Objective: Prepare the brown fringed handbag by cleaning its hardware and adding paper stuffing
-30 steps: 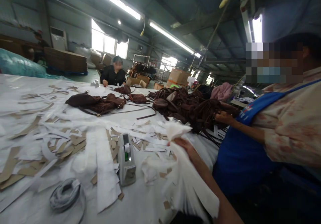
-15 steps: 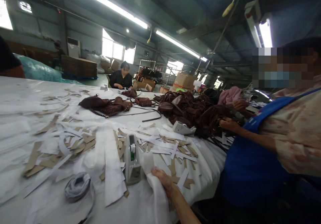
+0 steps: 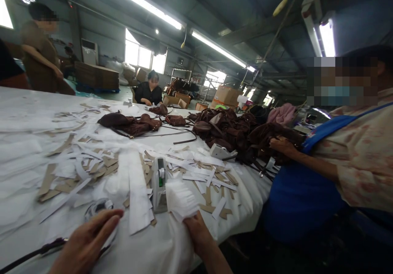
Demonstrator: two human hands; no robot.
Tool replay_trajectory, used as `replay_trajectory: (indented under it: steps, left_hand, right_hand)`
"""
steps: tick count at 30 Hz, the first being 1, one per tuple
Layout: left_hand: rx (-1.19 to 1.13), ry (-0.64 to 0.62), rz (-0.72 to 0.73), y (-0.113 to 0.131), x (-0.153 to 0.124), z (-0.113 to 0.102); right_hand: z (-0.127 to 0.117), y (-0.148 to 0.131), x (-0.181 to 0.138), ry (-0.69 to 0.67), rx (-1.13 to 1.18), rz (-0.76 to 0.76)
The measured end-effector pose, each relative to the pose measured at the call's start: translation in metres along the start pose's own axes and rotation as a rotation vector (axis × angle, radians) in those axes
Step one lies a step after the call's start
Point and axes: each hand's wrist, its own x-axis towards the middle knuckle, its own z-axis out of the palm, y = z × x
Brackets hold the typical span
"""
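Note:
My right hand [image 3: 196, 232] grips a bunch of white tissue paper [image 3: 181, 198] at the table's near edge, just right of a white tape dispenser [image 3: 160, 182]. My left hand [image 3: 89, 243] lies low on the left, fingers apart, over a roll of tape [image 3: 98, 206] and touching a dark strap [image 3: 33, 252] that runs off to the left. Scraps of white and tan paper [image 3: 92, 169] litter the white table [image 3: 27, 143] around both hands.
A person in a blue apron [image 3: 307, 192] stands close on the right, a hand [image 3: 281, 145] in a heap of brown leather bags [image 3: 233, 132]. More brown bags [image 3: 129, 123] lie mid-table. A second dispenser [image 3: 222, 152] sits by the heap. Other people work at the far side.
My right hand has come down from a raised position to the table edge and now holds the paper bunched beside the dispenser. My left hand has come into view at the lower left.

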Motion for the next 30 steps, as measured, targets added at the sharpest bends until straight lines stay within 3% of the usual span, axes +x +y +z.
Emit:
replay_trajectory:
  steps: [3, 6, 8, 17, 20, 23, 26, 30]
  left_hand:
    - [0.057, -0.191, 0.244, 0.018, -0.001, 0.04]
    - [0.164, -0.298, 0.529, 0.034, -0.011, 0.071]
    - [0.207, -0.317, 0.579, 0.038, -0.016, 0.081]
    - [0.48, -0.337, 0.531, 0.024, -0.029, 0.086]
    - [0.328, -0.357, 0.476, 0.031, -0.033, 0.08]
    - [0.017, -0.424, 0.354, 0.043, -0.032, 0.068]
    - [-0.24, -0.561, 0.239, 0.05, -0.029, 0.052]
    - [-0.216, -0.954, 0.104, 0.041, -0.024, 0.036]
  right_hand:
    - [0.014, 0.0, -0.009, 0.026, -0.063, -0.04]
    - [0.02, -0.002, -0.021, -0.017, -0.113, -0.076]
    - [0.023, -0.003, -0.031, -0.045, -0.201, -0.132]
    - [0.033, 0.002, -0.056, -0.095, -0.515, -0.329]
    - [0.034, -0.001, -0.062, -0.155, -0.457, -0.305]
    - [0.034, -0.008, -0.068, -0.228, -0.382, -0.263]
    - [0.034, -0.011, -0.075, -0.267, -0.397, -0.237]
    - [0.034, -0.007, -0.082, -0.298, -0.45, -0.177]
